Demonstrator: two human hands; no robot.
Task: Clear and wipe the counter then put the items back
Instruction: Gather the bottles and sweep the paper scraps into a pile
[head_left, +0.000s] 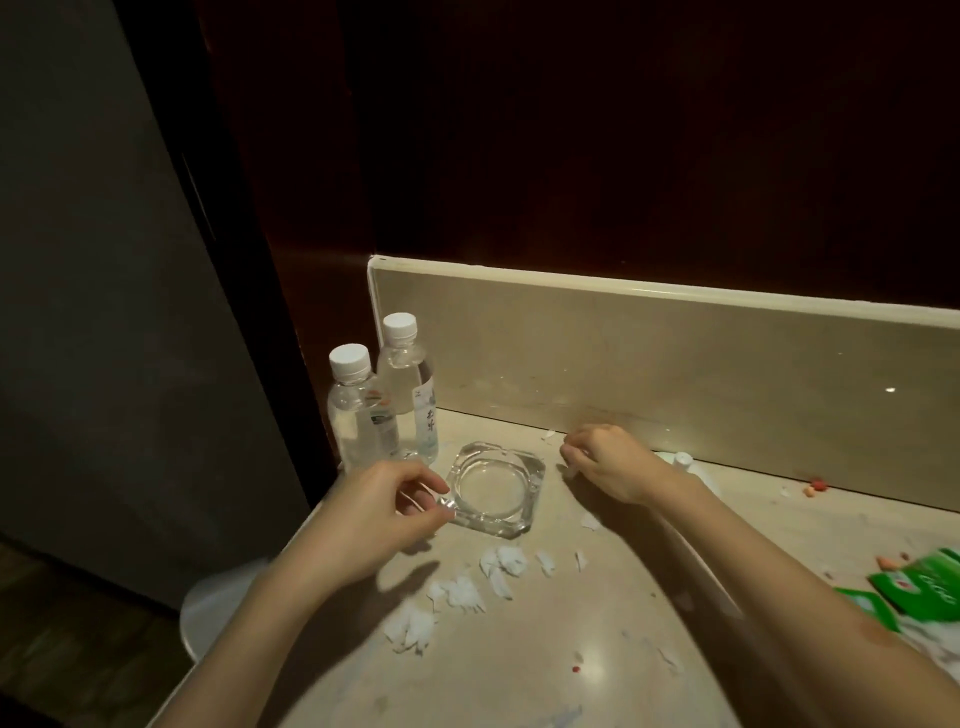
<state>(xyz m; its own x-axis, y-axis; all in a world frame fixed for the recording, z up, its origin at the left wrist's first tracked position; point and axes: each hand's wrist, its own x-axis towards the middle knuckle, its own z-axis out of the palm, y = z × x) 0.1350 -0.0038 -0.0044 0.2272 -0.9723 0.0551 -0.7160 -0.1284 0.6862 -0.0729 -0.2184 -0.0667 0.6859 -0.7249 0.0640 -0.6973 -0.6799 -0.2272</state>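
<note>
A clear square glass ashtray (496, 488) sits on the beige counter (519, 649) near its back left corner. My left hand (379, 512) pinches the ashtray's near left corner between thumb and fingers. My right hand (605, 465) hovers just right of the ashtray with curled fingers pinching a small white paper scrap. Two water bottles with white caps (363, 410) (410, 389) stand upright behind the ashtray against the left wall. Torn white tissue scraps (462, 592) lie scattered on the counter in front of the ashtray.
A green packet (919, 587) lies at the right edge beside more white scraps. Small red and orange crumbs (815, 487) sit by the backsplash (675, 364). A white capped object (683, 460) shows behind my right wrist. A white round bin (213, 608) stands below the counter's left edge.
</note>
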